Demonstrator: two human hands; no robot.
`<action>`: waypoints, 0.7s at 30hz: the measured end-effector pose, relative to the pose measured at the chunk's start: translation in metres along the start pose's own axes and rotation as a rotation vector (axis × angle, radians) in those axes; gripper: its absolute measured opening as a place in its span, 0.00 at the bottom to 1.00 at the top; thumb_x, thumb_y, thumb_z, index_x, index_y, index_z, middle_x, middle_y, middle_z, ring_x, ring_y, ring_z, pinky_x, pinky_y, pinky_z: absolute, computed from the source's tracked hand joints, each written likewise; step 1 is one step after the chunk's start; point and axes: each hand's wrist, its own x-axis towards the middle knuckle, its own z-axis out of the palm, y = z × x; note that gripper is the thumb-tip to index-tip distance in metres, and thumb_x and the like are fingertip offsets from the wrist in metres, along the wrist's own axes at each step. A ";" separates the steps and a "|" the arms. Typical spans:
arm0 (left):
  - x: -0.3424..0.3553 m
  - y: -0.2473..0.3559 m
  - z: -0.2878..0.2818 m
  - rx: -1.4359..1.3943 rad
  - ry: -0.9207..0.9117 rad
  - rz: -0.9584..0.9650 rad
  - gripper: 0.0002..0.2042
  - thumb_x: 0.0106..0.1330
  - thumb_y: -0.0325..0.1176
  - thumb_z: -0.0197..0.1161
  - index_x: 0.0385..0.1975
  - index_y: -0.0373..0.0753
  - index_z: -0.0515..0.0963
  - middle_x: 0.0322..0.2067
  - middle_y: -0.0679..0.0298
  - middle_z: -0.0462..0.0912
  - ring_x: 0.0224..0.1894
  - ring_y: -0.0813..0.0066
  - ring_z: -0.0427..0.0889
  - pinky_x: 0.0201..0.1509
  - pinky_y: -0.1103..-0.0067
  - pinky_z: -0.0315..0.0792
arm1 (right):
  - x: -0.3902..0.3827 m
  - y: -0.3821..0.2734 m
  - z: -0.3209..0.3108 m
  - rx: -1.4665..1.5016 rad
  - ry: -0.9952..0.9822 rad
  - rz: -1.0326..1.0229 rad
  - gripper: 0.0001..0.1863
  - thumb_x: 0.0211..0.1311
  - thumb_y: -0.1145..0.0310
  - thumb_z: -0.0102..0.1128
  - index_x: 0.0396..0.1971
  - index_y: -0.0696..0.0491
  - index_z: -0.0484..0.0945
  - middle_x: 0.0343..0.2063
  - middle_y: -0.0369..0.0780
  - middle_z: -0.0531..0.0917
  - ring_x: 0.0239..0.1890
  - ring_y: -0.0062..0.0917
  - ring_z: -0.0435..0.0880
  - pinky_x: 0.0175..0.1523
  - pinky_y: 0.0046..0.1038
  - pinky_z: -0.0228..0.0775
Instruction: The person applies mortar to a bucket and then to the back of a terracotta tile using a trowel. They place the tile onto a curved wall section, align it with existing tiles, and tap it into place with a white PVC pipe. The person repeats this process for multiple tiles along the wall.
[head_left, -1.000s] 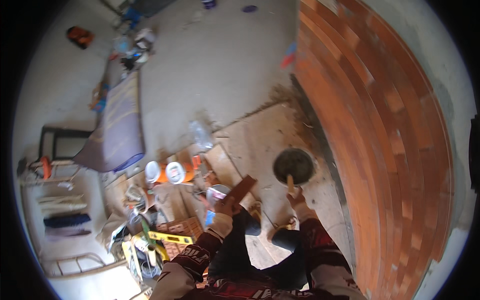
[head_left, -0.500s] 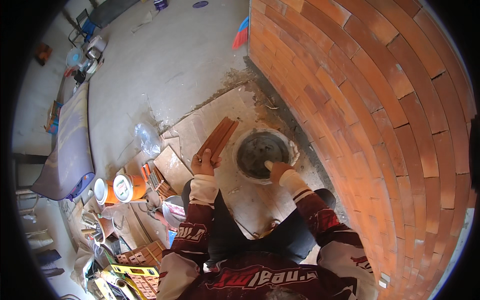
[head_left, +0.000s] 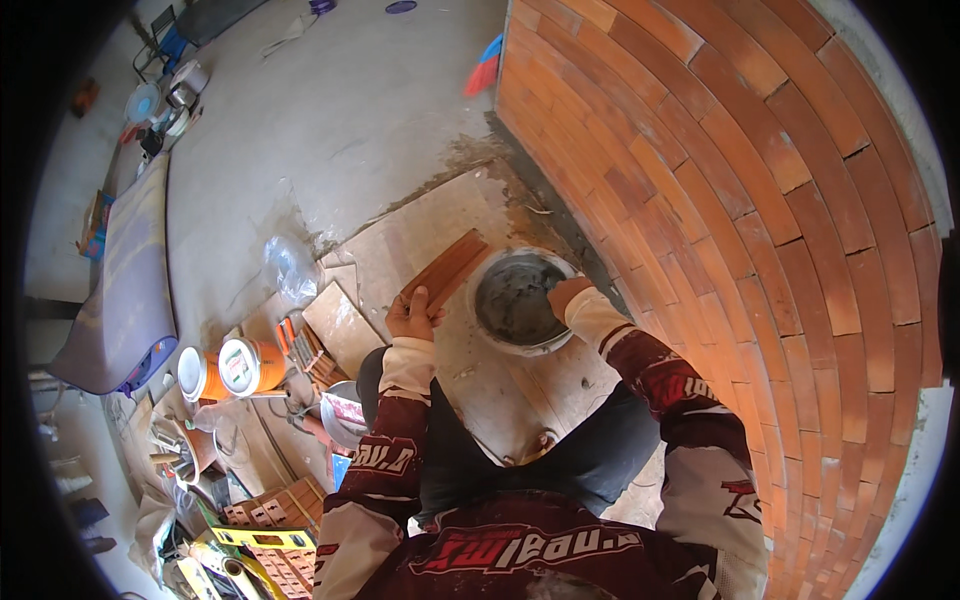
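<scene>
My left hand [head_left: 412,318] is closed around the near end of a long, thin reddish-brown brick tile [head_left: 447,269]. The tile slants up and to the right, its far end close to the rim of a round bucket [head_left: 487,340]. Wet grey mortar [head_left: 520,295] fills the bucket, with a rough, lumpy surface. At the bucket's right rim my right hand [head_left: 570,297] is closed in a fist, knuckles up. Whatever it grips is hidden under the fingers and against the dark mortar.
A brick-faced wall [head_left: 720,260] rises close on my right. Flat boards [head_left: 440,220] lie under the bucket. To my left are orange buckets with white lids [head_left: 250,367], a clear plastic bag [head_left: 291,270], a yellow spirit level [head_left: 262,538] and stacked bricks [head_left: 290,500].
My right hand has moved right and away from me, from the bucket's near side to its right rim. The tile has turned, showing its broad face. The mortar looks more heaped up.
</scene>
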 end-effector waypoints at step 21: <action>0.012 -0.003 -0.003 0.110 -0.086 -0.023 0.16 0.64 0.43 0.60 0.37 0.34 0.77 0.22 0.61 0.80 0.15 0.78 0.76 0.15 0.83 0.67 | -0.037 -0.016 -0.013 0.300 -0.082 0.007 0.14 0.55 0.63 0.53 0.36 0.56 0.81 0.37 0.49 0.82 0.43 0.41 0.81 0.48 0.38 0.73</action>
